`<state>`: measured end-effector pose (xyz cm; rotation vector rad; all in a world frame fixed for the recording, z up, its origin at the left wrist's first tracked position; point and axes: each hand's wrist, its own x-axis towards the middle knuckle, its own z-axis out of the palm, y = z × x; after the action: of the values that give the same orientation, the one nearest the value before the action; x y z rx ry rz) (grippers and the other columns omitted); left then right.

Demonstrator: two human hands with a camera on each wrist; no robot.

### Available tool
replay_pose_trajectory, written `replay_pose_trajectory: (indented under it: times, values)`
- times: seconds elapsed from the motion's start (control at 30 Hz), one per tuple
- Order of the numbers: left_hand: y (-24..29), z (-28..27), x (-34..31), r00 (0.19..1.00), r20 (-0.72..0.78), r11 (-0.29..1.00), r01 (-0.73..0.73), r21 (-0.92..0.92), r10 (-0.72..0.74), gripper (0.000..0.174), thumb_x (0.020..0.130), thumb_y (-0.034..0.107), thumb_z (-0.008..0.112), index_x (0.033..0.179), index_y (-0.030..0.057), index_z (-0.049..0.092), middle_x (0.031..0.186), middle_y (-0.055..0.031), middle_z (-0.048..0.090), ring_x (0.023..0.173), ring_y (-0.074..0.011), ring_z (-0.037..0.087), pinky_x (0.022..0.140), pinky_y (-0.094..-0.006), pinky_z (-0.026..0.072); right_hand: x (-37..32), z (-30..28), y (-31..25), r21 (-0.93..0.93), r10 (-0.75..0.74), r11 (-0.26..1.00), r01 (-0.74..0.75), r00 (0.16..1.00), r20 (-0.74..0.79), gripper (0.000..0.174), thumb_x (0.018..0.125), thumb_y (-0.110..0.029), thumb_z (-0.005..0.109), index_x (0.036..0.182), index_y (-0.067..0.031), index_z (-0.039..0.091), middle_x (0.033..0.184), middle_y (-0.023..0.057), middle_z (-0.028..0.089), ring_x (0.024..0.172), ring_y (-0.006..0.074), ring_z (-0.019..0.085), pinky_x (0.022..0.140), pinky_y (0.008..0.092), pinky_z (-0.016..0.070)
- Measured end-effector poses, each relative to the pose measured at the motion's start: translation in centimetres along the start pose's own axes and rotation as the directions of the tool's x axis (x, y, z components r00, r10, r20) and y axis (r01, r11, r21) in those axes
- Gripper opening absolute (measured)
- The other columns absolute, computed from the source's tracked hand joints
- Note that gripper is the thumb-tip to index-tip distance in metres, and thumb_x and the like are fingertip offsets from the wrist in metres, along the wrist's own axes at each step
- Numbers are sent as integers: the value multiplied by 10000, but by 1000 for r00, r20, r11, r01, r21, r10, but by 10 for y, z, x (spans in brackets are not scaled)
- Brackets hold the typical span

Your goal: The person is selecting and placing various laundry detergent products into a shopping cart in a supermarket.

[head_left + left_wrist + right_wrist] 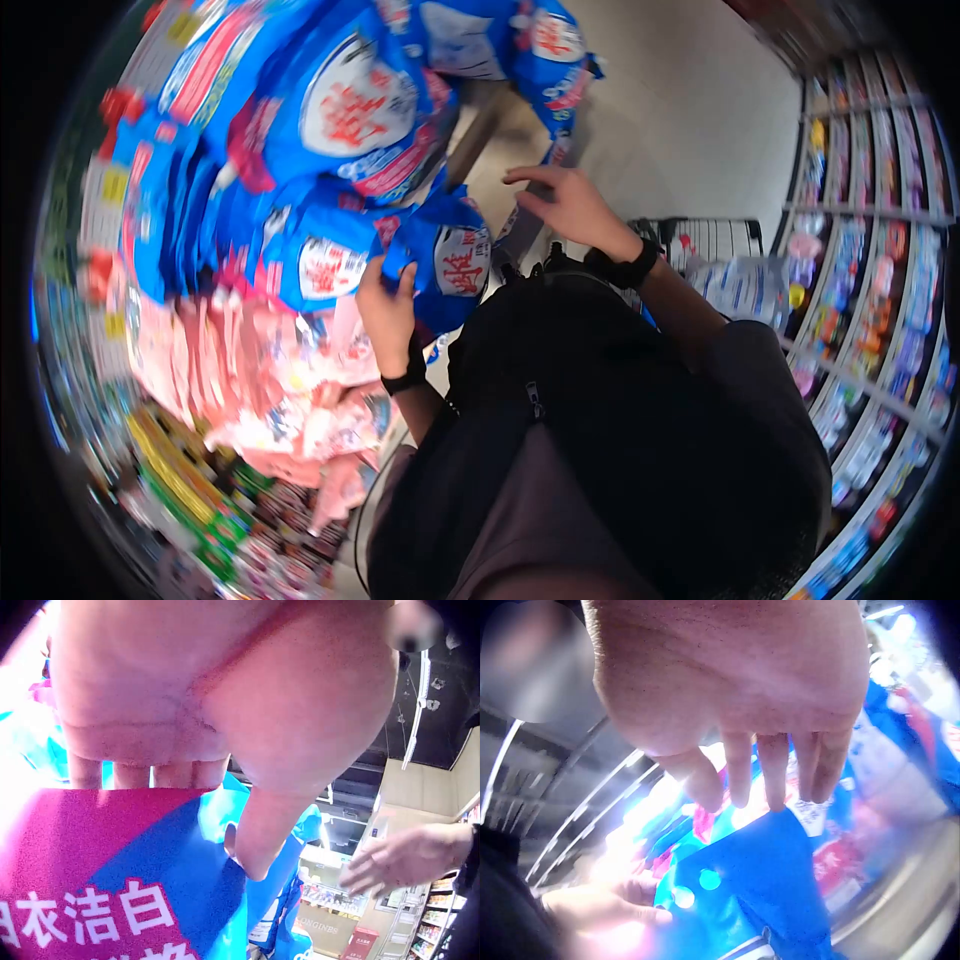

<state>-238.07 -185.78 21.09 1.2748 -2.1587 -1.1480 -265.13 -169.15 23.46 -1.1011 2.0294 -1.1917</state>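
Blue bags with white ovals and red characters fill the upper left of the head view. The left hand (388, 312) grips the top edge of one blue bag (330, 268); in the left wrist view its fingers go behind the blue and magenta bag (150, 855), thumb in front. Apart from the bags, the right hand (575, 208) hangs in the air with fingers extended, right of a blue bag (460, 262). In the right wrist view, that hand (735, 697) has its fingers above a blue bag corner (757, 870) with two round holes; contact cannot be told.
Pink bags (250, 350) are stacked below the blue ones. A wire cart (715, 238) holding a clear-and-white package (740, 285) stands right of the body. Shelves of small goods (860, 280) line the right side. Pale floor (700, 110) lies between.
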Motion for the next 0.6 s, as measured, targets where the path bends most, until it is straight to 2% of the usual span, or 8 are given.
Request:
replay_pose_trajectory:
  times: [0.1, 0.17, 0.27, 0.33, 0.4, 0.5, 0.53, 0.6]
  values:
    - [15, 8, 17, 996, 88, 990, 29, -136, -17, 221, 931, 136, 777, 1045, -20, 670, 787, -72, 675, 672, -121, 614, 570, -289, 502, -46, -23, 81, 153, 183, 977, -149, 953, -241, 311, 895, -191, 721, 1182, -71, 732, 1080, 144, 766, 931, 355, 729, 867, 421, 577]
    - [42, 8, 28, 980, 197, 993, 62, -100, -41, 202, 957, 132, 756, 1048, -22, 663, 794, -63, 679, 654, -101, 611, 564, -263, 509, -83, -38, 120, -65, 355, 926, -373, 914, -195, 333, 886, -248, 702, 1169, -76, 733, 1078, 150, 763, 944, 373, 719, 866, 445, 570]
    - [66, 20, 45, 952, 303, 990, 82, -114, -44, 201, 972, 155, 740, 985, -28, 659, 747, -61, 676, 606, -104, 588, 569, -253, 483, -140, -49, 165, -503, 445, 746, -437, 889, -112, 353, 874, -292, 654, 1161, -103, 737, 1027, 164, 759, 1016, 377, 711, 898, 500, 549]
    - [52, 23, 65, 927, 299, 965, -256, 57, 228, 268, 971, 200, 750, 882, -33, 652, 737, -71, 679, 602, -109, 558, 568, -263, 446, -165, -51, 179, -455, 542, 720, -524, 834, -101, 362, 902, -330, 652, 1176, -105, 724, 1058, 160, 747, 1039, 367, 701, 905, 487, 545]
    - [51, 25, 75, 912, 308, 953, -300, 49, 272, 275, 969, 212, 756, 848, -11, 647, 720, -45, 648, 598, -100, 501, 561, -263, 403, -186, -49, 192, -407, 624, 694, -594, 778, -71, 375, 929, -367, 651, 1191, -106, 712, 1090, 157, 736, 1062, 358, 690, 911, 475, 540]
    - [40, 30, 93, 931, 245, 937, -313, 156, 270, 331, 970, 238, 759, 785, 11, 606, 674, -21, 589, 585, -94, 425, 537, -280, 335, -206, -42, 214, -119, 668, 691, -713, 693, -273, 339, 875, -350, 692, 1128, -129, 743, 1047, 155, 764, 1017, 361, 716, 886, 476, 555]
    - [39, 34, 97, 955, 173, 923, -279, 264, 239, 376, 974, 253, 756, 754, 11, 569, 645, -23, 562, 574, -96, 405, 521, -297, 311, -212, -42, 217, -93, 676, 688, -720, 682, -279, 339, 875, -350, 692, 1128, -129, 743, 1047, 155, 764, 1017, 361, 716, 886, 476, 555]
    - [44, 43, 98, 937, 155, 915, -342, 213, 313, 452, 972, 271, 760, 700, 18, 501, 599, -23, 501, 566, -99, 362, 508, -330, 266, -224, -45, 222, -93, 700, 662, -744, 658, -277, 343, 920, -343, 673, 1162, -102, 714, 1047, 126, 762, 972, 348, 720, 856, 456, 562]
